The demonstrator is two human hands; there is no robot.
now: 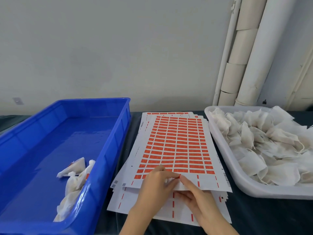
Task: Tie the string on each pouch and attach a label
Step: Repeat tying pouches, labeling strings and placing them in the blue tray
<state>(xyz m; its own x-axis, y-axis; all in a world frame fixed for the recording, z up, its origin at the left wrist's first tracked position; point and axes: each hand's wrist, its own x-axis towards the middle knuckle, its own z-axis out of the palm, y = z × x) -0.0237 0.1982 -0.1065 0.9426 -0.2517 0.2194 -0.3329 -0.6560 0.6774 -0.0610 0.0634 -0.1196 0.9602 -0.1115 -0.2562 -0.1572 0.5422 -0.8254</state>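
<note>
Obs.: both hands, left [157,182] and right [194,199], are together at the near edge of the top label sheet [176,150]. Their fingers close on a small white pouch [170,180]. A bit of red, probably one label [178,175], shows at the fingertips. Which finger holds it I cannot tell.

Placement: three or so finished pouches [74,173] lie in the blue bin [110,150] on the left. The untied pile [262,146] fills the white tray [220,150] on the right. The sheets lie between them on the dark counter [254,214].

Risks, as I judge them:
- The label may fold on itself or cling to a fingertip, since the pinch is tight and crowded.
- It may land on the cloth instead of the string.
- The sheets are fanned loosely, so pressing on the near edge may slide the stack.

Writing: nothing is legible. The print on the red labels is blurred. Small code marks [115,182] and red dashes sit in the sheet margins.
</note>
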